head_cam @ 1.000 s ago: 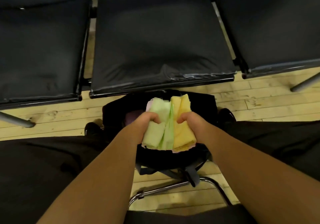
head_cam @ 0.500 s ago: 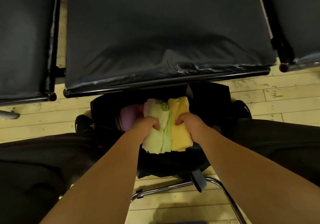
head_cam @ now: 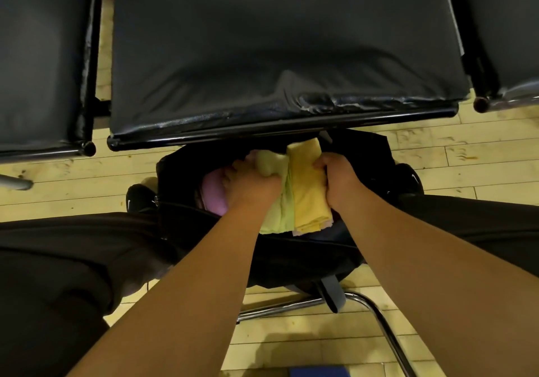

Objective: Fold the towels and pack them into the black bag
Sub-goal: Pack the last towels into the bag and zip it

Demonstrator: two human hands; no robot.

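Left hand (head_cam: 252, 185) is closed, knuckles up, its fingers curled over the left side of a folded green towel (head_cam: 278, 216). Right hand (head_cam: 338, 181) is likewise closed, gripping the right edge of a folded yellow towel (head_cam: 309, 199). The two towels lie side by side, touching along their length, squeezed between the hands as one bundle. A pale pink edge shows under the bundle's near end; whether it is a separate towel cannot be determined.

The bundle sits in the mouth of the black bag (head_cam: 291, 255), its far end close under the front rail of the middle chair seat (head_cam: 277, 50). A purple towel (head_cam: 214, 194) lies inside the bag, just left of the left hand.

The bag stands on the wooden floor (head_cam: 481, 155) between the person's legs, which are in dark trousers (head_cam: 58, 260). One black shoe (head_cam: 138, 200) shows left of the bag, a second shoe (head_cam: 409, 178) to its right. A dark strap (head_cam: 331, 292) hangs from the bag's near side, beside a chrome tube frame (head_cam: 379, 315). Further black padded seats flank the middle one: left seat (head_cam: 38, 56) and right seat (head_cam: 510, 27). A blue object (head_cam: 319, 372) lies at the bottom edge, too blurred to identify.
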